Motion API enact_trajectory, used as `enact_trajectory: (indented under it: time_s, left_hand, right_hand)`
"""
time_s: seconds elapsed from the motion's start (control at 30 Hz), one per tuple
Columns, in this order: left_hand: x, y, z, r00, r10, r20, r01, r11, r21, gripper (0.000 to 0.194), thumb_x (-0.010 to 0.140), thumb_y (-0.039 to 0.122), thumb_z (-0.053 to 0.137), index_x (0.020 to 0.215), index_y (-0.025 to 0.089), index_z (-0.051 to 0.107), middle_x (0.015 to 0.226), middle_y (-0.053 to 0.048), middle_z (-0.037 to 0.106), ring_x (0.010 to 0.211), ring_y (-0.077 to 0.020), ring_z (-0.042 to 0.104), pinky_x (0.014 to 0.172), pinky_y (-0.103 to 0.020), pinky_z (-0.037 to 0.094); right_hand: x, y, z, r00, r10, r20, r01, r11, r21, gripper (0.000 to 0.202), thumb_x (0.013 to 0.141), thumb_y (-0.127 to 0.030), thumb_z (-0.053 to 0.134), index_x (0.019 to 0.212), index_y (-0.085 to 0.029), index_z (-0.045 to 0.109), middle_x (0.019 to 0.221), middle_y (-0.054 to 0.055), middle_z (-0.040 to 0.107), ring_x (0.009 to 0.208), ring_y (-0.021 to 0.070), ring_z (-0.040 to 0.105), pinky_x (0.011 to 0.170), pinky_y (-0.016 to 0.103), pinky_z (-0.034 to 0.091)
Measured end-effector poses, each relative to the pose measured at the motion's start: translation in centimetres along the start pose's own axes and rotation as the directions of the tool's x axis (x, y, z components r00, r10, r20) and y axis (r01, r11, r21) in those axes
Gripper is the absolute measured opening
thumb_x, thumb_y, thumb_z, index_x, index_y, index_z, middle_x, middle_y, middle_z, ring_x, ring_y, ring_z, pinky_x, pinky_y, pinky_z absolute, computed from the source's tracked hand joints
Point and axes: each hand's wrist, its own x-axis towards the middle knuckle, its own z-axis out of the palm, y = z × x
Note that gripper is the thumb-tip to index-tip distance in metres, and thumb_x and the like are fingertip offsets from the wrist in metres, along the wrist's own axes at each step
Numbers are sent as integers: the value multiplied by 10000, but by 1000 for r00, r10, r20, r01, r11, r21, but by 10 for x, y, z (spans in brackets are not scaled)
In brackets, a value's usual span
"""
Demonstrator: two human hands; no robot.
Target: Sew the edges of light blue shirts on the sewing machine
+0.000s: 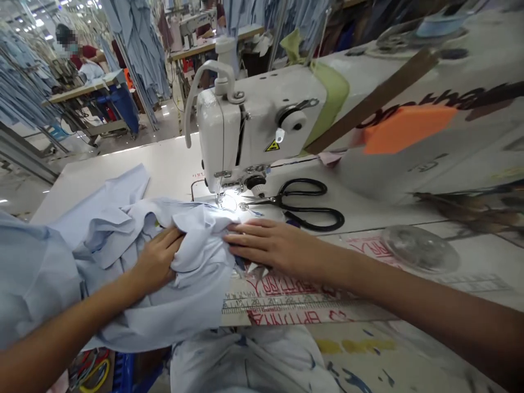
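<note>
White table (172, 164): lt blue cloth (192, 295) bunched, edge by needle (218, 200). My L hand (159, 256) & R hand (270, 243) on it; can't tell if either grip pinches (thumbs hidden). I'd flatten folds, fingertips clear.

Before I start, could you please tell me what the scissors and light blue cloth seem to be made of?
Scissors: probably steel, as the blades look bright and shiny; the loops are glossy black, perhaps painted or plastic-coated.
Light blue cloth: thin textile, matte, judging by its soft folds; the fibre is unclear.
</note>
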Motion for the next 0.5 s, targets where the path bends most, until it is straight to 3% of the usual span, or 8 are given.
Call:
enact_trajectory:
  time_s: [0.07,0.13,0.2,0.27,0.33,0.4,0.47,0.5]
  left_hand:
    - [-10,4,-5,989,-115,-88,117,993,18,390,806,130,383,1171,104,515,1185,-164,540,1164,-263,478,937,-415,455]
    - [-11,11,-25,968,-128,-217,128,992,-14,357,830,144,423,1174,161,516,1179,-129,554,1112,-239,516,913,-402,471]
    - [-3,21,-52,912,-88,-401,99,995,6,310,833,170,498,1131,234,550,1140,-78,587,1048,-226,547,878,-403,483]
    - [9,31,-80,873,-25,-487,83,992,98,278,822,200,549,1084,285,590,1115,-38,608,1031,-231,551,858,-410,488]
    - [19,39,-101,906,26,-423,50,984,168,252,832,227,544,1063,300,613,1092,-20,625,1048,-241,549,849,-412,495]
    - [22,41,-114,951,26,-309,32,983,180,256,859,241,503,1085,296,610,1071,-15,638,1054,-239,557,859,-417,496]
    - [17,40,-121,950,-21,-311,62,991,123,290,873,280,474,1143,302,575,1062,-3,640,1035,-223,570,888,-424,490]
    - [13,40,-121,935,-45,-352,77,994,78,307,870,312,470,1164,313,557,1059,10,640,1019,-211,578,903,-421,489]
  right_hand:
    - [-1,11,-1,1000,-3,-29,3,1000,11,292,876,-141,411,1139,-120,535,1228,112,546,1187,229,439,949,434,402]
    - [-2,11,-6,987,46,-154,-34,996,83,253,852,-128,418,1064,-141,555,1151,103,593,1102,208,512,878,383,460]
    - [-2,4,-13,937,204,-283,-153,970,191,239,810,-79,421,983,-170,559,1049,80,626,976,168,575,772,304,498]
    - [-3,-8,-20,861,369,-349,-279,918,283,257,785,-49,417,953,-185,555,965,61,624,861,135,598,687,248,494]
    - [-3,-22,-23,834,467,-294,-365,866,340,235,803,-103,450,999,-185,551,952,63,605,789,129,596,645,241,482]
    - [-1,-34,-21,856,485,-180,-406,845,349,288,811,-282,534,1077,-172,535,969,79,589,736,144,585,601,262,470]
    - [4,-43,-14,870,490,-58,-455,841,292,457,749,-445,601,1092,-151,533,981,98,580,731,172,575,577,286,451]
    - [7,-44,-10,870,492,-7,-476,846,240,455,730,-443,620,1063,-143,549,980,104,582,745,187,572,569,289,436]
